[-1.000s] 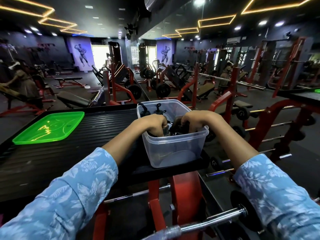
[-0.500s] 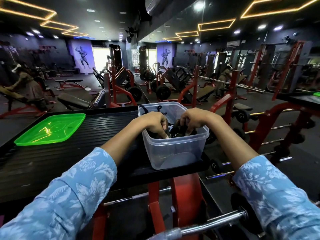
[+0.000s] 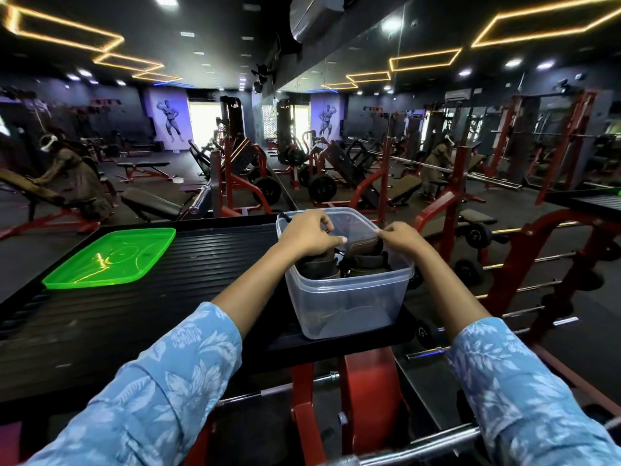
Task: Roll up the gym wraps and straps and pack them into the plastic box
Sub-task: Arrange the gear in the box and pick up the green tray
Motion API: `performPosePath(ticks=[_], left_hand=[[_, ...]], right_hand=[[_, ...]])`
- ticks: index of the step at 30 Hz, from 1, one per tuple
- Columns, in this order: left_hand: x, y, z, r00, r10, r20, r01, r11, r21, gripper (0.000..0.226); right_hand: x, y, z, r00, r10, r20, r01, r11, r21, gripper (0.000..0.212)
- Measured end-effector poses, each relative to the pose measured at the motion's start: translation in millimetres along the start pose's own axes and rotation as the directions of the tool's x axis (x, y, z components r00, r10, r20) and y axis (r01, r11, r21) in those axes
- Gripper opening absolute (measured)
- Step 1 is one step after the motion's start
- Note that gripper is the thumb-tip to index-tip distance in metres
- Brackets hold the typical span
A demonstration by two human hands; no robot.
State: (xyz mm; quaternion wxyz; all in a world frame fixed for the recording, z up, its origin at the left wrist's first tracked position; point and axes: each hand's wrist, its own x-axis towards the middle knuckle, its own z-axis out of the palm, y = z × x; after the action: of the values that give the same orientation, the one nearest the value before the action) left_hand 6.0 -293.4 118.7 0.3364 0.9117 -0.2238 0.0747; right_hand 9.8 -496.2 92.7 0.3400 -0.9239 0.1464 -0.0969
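While your left hand [image 3: 307, 235] curls over a dark rolled wrap [image 3: 319, 265], your right hand [image 3: 400, 237] pinches a brown strap [image 3: 364, 245], both inside the clear plastic box [image 3: 349, 297] on the worktop's [image 3: 201, 280] near right corner.

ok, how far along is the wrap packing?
Mostly done: dark rolled wraps already sit inside the clear plastic box. In hand: left hand and right hand both pinch a brown strap at the box's top. Left: tuck it in. The green lid lies apart on the black platform.
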Motion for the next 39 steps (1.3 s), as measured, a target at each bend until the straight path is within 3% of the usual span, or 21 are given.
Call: performPosePath(ticks=[2, 5, 10, 13, 18, 21, 28, 31, 34, 36, 39], left_hand=[[-0.2, 1.4, 0.6, 1.000, 0.005, -0.002, -0.005, 1.000, -0.011, 0.030], [-3.7, 0.4, -1.5, 1.000, -0.003, -0.010, 0.002, 1.000, -0.030, 0.026], [-10.3, -9.0, -10.5, 0.997, -0.040, -0.065, 0.036, 0.997, -0.063, 0.008], [-12.6, -18.9, -18.6, 0.994, -0.066, -0.090, 0.059, 0.995, -0.079, 0.011], [-20.4, -40.1, -36.7, 0.986, -0.117, -0.119, 0.104, 0.989, -0.107, 0.015], [-24.7, -57.7, -51.2, 0.980, -0.149, -0.128, 0.137, 0.986, -0.097, 0.012], [-37.0, -97.1, -85.6, 0.959, -0.238, -0.152, 0.225, 0.970, -0.096, 0.028], [-42.8, -112.8, -97.4, 0.954, -0.246, -0.171, 0.237, 0.969, -0.070, 0.026], [-51.4, -126.1, -110.6, 0.942, -0.253, -0.220, 0.253, 0.967, -0.032, 0.025], [-56.1, -136.2, -120.3, 0.935, -0.261, -0.241, 0.267, 0.964, -0.006, 0.027], [-61.8, -151.7, -133.7, 0.923, -0.273, -0.272, 0.290, 0.957, 0.023, 0.031]], right_hand=[[-0.1, -0.9, 5.3, 0.997, 0.041, 0.060, -0.052, 0.980, 0.193, 0.032], [1.3, -1.3, 7.6, 0.995, 0.078, 0.061, -0.094, 0.943, 0.318, 0.031], [-6.4, -6.6, 11.6, 0.997, 0.069, 0.029, -0.073, 0.977, 0.200, 0.022], [-9.7, -16.0, 27.5, 0.998, 0.060, 0.004, -0.060, 0.989, 0.134, 0.018], [-35.6, -50.4, 50.6, 0.999, 0.041, 0.015, -0.043, 0.988, 0.150, 0.017], [-46.0, -67.4, 66.7, 0.998, 0.052, 0.018, -0.055, 0.966, 0.254, 0.016], [-78.1, -110.6, 109.6, 0.993, -0.031, 0.116, -0.010, 0.941, 0.338, 0.025], [-101.7, -134.4, 126.0, 0.980, -0.084, 0.180, 0.020, 0.944, 0.330, 0.018], [-127.5, -155.1, 141.0, 0.957, -0.133, 0.258, 0.037, 0.937, 0.346, 0.027], [-141.1, -166.8, 155.5, 0.943, -0.177, 0.283, 0.072, 0.935, 0.347, 0.018], [-160.7, -185.6, 170.6, 0.914, -0.245, 0.324, 0.148, 0.944, 0.295, 0.032]])
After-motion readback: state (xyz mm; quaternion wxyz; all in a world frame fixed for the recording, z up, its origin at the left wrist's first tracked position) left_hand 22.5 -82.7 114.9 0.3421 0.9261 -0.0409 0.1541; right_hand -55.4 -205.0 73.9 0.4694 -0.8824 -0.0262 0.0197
